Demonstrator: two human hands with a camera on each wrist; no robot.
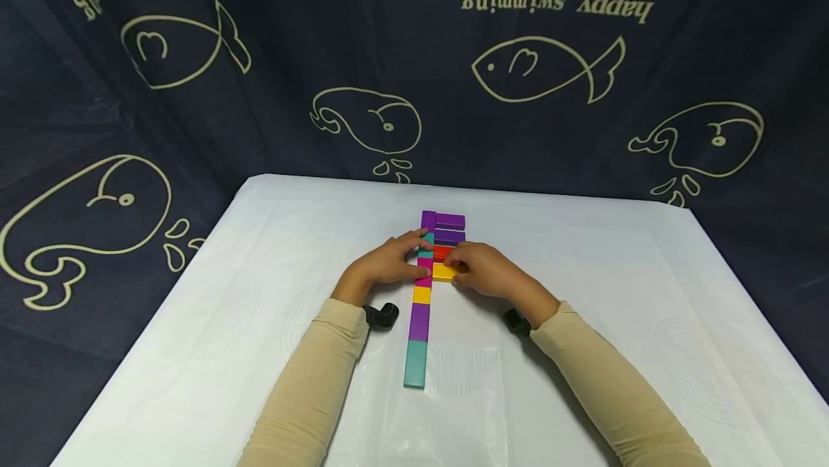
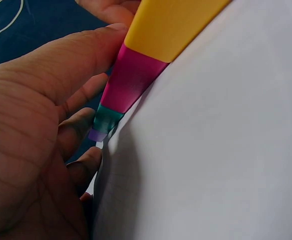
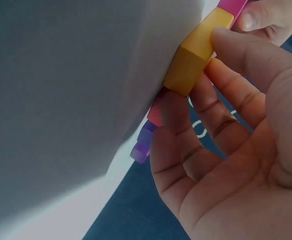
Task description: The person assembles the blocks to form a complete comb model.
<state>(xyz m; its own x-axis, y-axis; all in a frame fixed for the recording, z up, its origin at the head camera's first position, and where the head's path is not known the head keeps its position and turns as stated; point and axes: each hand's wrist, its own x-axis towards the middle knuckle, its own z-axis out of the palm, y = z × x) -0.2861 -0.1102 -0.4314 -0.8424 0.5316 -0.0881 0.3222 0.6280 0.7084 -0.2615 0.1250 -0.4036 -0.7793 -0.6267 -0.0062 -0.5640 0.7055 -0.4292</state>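
A long column of coloured blocks lies end to end on the table. My left hand point(image 1: 388, 260) rests beside it from the left, its thumb at the magenta block point(image 1: 423, 281) and another fingertip at a teal block point(image 1: 428, 238) farther up. In the left wrist view those fingers are stretched along the magenta block point(image 2: 135, 80). On the column's right side, my right hand point(image 1: 486, 269) pinches a yellow block point(image 1: 443, 273) lying crosswise against the magenta one. The right wrist view has my thumb on this yellow block point(image 3: 188, 70). Just beyond it sits a red block point(image 1: 440, 253), partly covered by fingers.
Beyond the red block, two purple blocks point(image 1: 450, 221) also lie crosswise. Toward me the column continues with a small yellow block point(image 1: 422, 296), a purple block point(image 1: 419, 322) and a teal block point(image 1: 415, 365). A dark printed curtain point(image 1: 440, 143) hangs behind the white table point(image 1: 583, 251).
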